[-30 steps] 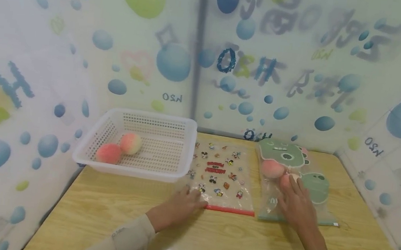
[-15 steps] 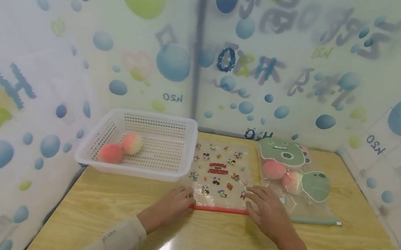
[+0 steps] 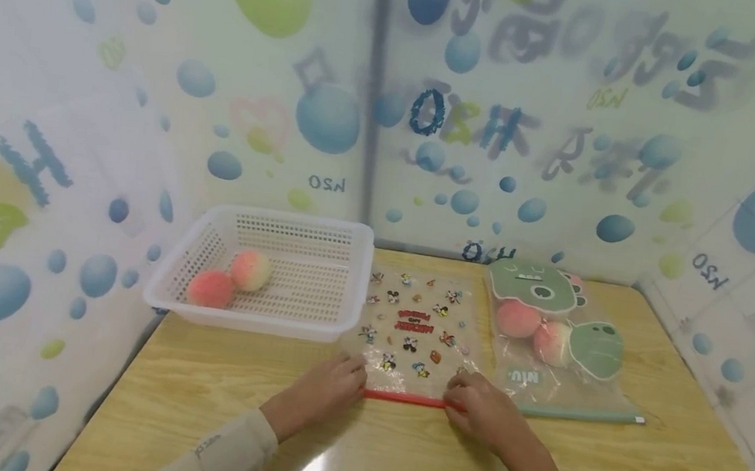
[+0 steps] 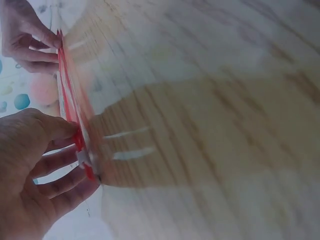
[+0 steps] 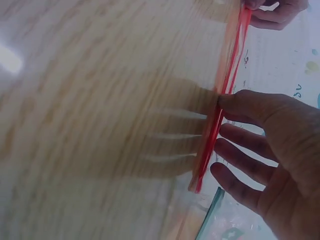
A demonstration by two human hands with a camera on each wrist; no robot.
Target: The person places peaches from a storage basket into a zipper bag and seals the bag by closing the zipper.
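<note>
A clear zipper bag [image 3: 415,325] with small cartoon prints and a red zip edge lies flat on the table. My left hand [image 3: 326,389] pinches the red edge at its left end, beside a small pale slider [image 4: 83,159]. Near the right end of the same edge, my right hand [image 3: 483,409] has the strip between thumb and fingers. The left wrist view shows the red strip [image 4: 67,85] running from one hand to the other. To the right lies a second zipper bag [image 3: 522,376] with green cartoon patches and two peaches [image 3: 518,318] inside.
A white perforated plastic basket [image 3: 311,330] stands at the back left, close against the bag's left side. Two pink-and-yellow peaches [image 3: 211,289] sit in it. Printed walls [image 3: 548,92] border the wooden table [image 3: 393,470] at the back and sides.
My right hand has left the peaches in the green-patched bag and come left to the red zip edge. The left hand has shifted slightly left along that edge.
</note>
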